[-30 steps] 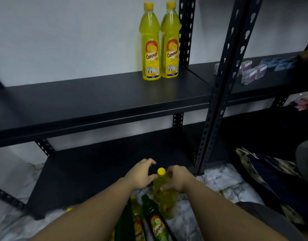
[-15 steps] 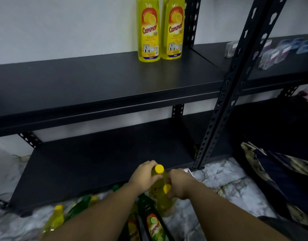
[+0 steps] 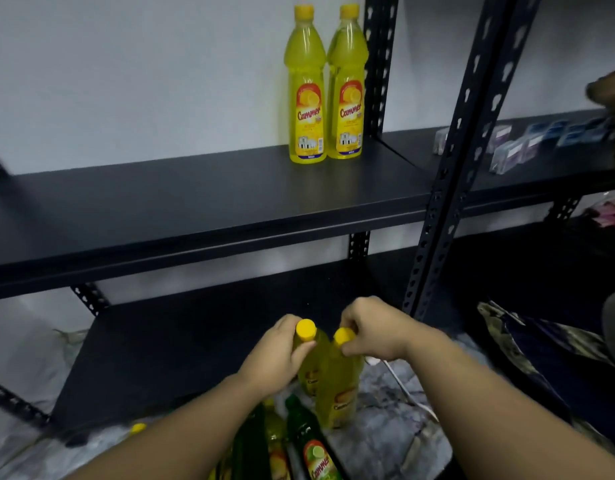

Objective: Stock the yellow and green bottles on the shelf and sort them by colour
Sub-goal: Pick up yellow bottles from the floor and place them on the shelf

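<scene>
Black shelf (image 3: 209,202), two yellow bottles (image 3: 325,84) standing up top. Below, left hand (image 3: 276,355) grips one bottle (image 3: 311,358), right hand (image 3: 372,332) another (image 3: 339,382).

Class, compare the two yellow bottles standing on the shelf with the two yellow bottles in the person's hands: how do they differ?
The shelf pair stands untouched on the upper shelf; the held pair is low, by the floor, gripped at the necks by the left hand and right hand. The shelf pair's labels face the camera; the held pair is seen from above, caps foremost. Both pairs share yellow caps, liquid and label.
</scene>
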